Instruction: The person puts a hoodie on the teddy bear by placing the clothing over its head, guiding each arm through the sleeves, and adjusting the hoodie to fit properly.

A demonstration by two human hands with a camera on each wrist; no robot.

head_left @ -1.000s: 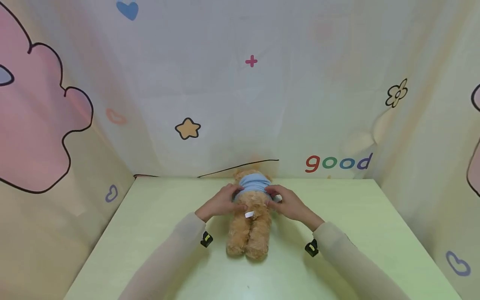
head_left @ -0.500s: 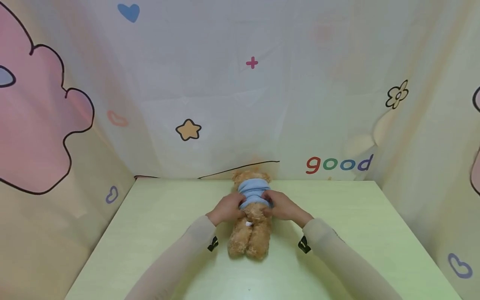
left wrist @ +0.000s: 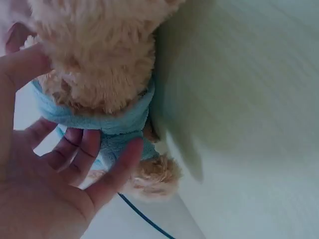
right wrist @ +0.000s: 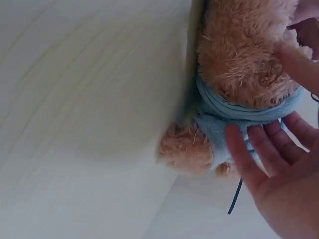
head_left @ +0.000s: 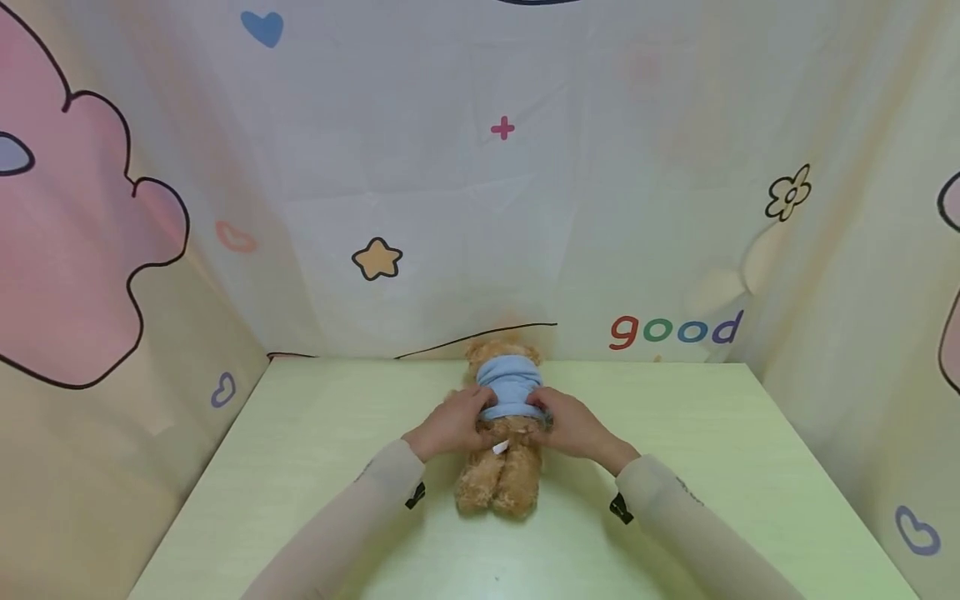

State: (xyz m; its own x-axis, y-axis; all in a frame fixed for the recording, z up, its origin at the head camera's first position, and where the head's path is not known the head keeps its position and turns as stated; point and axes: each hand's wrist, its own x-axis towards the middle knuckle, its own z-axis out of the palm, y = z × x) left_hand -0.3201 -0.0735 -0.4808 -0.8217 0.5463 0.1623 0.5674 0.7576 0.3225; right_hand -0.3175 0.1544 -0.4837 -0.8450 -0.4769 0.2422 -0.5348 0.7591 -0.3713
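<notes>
A fluffy tan teddy bear [head_left: 517, 487] lies face down on the table, head at the back wall and legs toward the viewer. It wears a light blue shirt [head_left: 512, 385] whose lower edge sits at the hips; a small white tag [head_left: 501, 447] shows below. My left hand [head_left: 450, 425] holds the bear's left-hand side in the head view, bent fingers on the shirt and thumb on the fur. My right hand [head_left: 579, 427] grips the opposite side the same way. In the left wrist view, the fingers [left wrist: 130, 154] lie against the shirt below its hem. The bear's face is hidden.
The pale green table [head_left: 675, 433] meets a printed cloth wall [head_left: 450, 183] right behind the bear's head. More cloth hangs at both sides. Black wrist-worn devices [head_left: 621, 508] sit under the sleeve cuffs.
Both hands have moved toward the legs, and the shirt's hem has come down with them from the bear's back to its hips. In the last half second the hands shifted only slightly.
</notes>
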